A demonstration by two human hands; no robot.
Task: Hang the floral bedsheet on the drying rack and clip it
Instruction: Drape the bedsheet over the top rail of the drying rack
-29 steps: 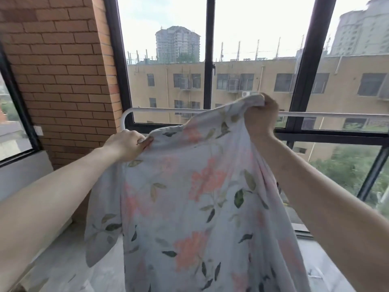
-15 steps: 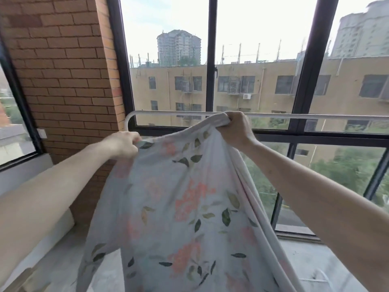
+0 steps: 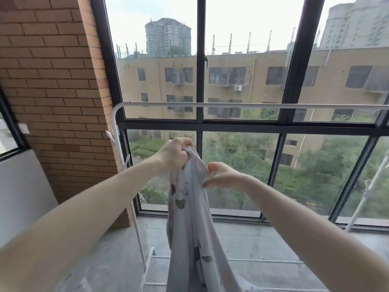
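Here, a person's left hand [image 3: 175, 153] clamps its fingers on the bunched bedsheet [image 3: 190, 209], held below the drying rack [image 3: 242, 105]; the right hand [image 3: 224, 175] pinches its edge. Gathered so narrow, the sheet could slide off the rail unless spread.

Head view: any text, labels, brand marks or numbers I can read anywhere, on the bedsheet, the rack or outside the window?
None can be read.
Floral bedsheet: leaf and flower print only, no tag in view.
Drying rack: plain white bar, no marking.
Air-conditioner unit on the building opposite: too small to show any brand.
White wall plate on the brick: blank.
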